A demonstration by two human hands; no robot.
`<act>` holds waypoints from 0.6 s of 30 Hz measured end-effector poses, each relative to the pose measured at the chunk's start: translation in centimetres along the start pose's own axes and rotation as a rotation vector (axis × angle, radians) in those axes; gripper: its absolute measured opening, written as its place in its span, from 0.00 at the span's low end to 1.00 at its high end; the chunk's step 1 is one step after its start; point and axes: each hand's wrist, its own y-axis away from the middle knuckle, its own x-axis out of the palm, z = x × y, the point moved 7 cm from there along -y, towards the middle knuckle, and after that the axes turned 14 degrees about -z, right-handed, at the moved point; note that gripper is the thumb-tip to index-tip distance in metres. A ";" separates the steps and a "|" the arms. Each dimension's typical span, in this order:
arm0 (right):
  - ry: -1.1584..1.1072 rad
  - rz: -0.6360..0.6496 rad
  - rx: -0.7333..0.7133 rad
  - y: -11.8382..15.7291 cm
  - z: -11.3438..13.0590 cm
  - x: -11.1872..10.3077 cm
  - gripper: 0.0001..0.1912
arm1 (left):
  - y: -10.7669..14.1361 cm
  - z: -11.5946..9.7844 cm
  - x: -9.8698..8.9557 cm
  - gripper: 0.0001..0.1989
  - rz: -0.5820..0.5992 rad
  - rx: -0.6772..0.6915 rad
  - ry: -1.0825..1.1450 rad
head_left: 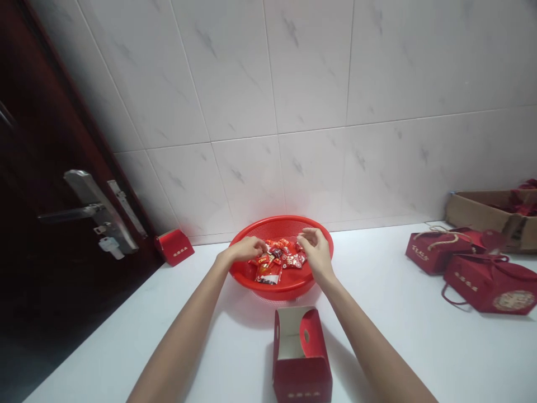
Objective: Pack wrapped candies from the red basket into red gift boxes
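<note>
A red plastic basket with a mesh wall holds several wrapped candies, mostly in red and gold wrappers. Over its left side is my left hand, its fingers bent and pressed together among the candies; what they hold, if anything, is hidden. On the right side my right hand hangs inside the rim, its bent fingers and thumb apart near a candy. A clear-fronted packet lies at the front of the pile. Between my forearms stands a dark red gift box, its top open and its pale inside showing.
A small red box sits at the left by the wall. Two closed red gift boxes with cord handles, one behind and one in front, stand at the right. Beyond them is a cardboard carton. A dark door with a metal handle borders the white table.
</note>
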 end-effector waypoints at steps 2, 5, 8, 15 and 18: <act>0.001 -0.022 0.011 0.0 0.0 -0.1 0.14 | -1.4 0.4 -0.7 0.22 -0.056 0.002 -0.050; -0.009 -0.045 0.032 0.0 0.1 -0.2 0.14 | -3.3 0.8 -1.2 0.24 -0.096 -0.006 -0.096; -0.030 -0.059 0.055 0.0 0.0 -0.2 0.14 | -4.9 1.5 -0.9 0.24 -0.115 -0.044 -0.143; -0.015 -0.039 0.059 0.0 -0.7 -0.2 0.16 | -7.8 2.5 2.2 0.23 -0.109 -0.067 -0.174; -0.008 -0.026 0.053 0.1 -0.7 -0.2 0.17 | -8.3 2.3 3.1 0.23 -0.099 -0.069 -0.140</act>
